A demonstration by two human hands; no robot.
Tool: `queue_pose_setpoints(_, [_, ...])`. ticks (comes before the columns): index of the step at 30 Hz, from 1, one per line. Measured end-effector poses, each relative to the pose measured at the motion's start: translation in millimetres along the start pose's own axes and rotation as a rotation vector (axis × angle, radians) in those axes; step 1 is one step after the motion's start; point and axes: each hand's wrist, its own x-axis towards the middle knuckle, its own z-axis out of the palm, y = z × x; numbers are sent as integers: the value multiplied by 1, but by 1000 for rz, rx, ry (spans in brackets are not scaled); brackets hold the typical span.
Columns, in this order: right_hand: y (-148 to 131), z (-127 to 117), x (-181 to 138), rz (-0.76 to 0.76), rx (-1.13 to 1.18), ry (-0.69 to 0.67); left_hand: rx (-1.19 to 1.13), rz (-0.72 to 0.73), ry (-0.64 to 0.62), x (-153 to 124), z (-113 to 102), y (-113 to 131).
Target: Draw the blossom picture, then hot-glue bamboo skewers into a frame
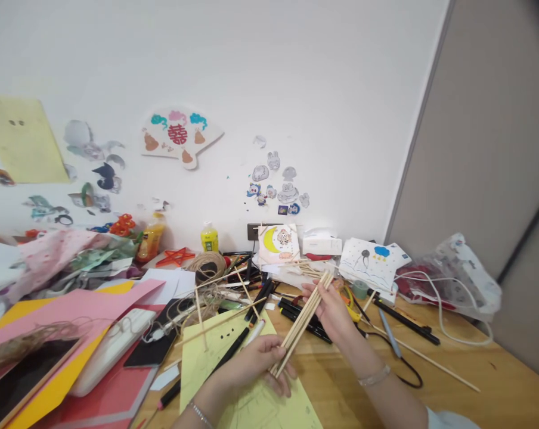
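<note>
Both hands hold one bundle of several thin wooden sticks [303, 322] slanting up to the right above the wooden table [452, 369]. My left hand [256, 360] grips the bundle's lower end, fingers curled round it. My right hand [330, 307] is closed round the upper end. Under the left hand lies a pale yellow sheet of paper [207, 357]. Loose sticks [207, 316] and black pens [305, 319] lie just beyond the hands.
A coil of twine [209, 268], pink and red paper sheets [73, 310], a white device [108, 351], a yellow bottle [209, 237], drawn cards [372, 259] and a plastic bag [452, 280] crowd the table. Stickers and a paper fan [180, 136] hang on the wall.
</note>
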Motion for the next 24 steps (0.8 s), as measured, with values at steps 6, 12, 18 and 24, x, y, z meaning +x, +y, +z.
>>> queue_pose_setpoints(6, [-2,-17,-1,-23,10,34,29,-37,-24,-2,-3,-3])
queue_pose_setpoints(12, [-3,-12,-6,-5,43,59,33,-53,-49,-3,-2,-3])
queue_pose_setpoints(18, [-1,-1,-17,21,84,63,48,-65,-154,1,3,-8])
queue_pose_setpoints(24, [-9,-13,-10,7,-136,91,87,42,10,2,-1,-9])
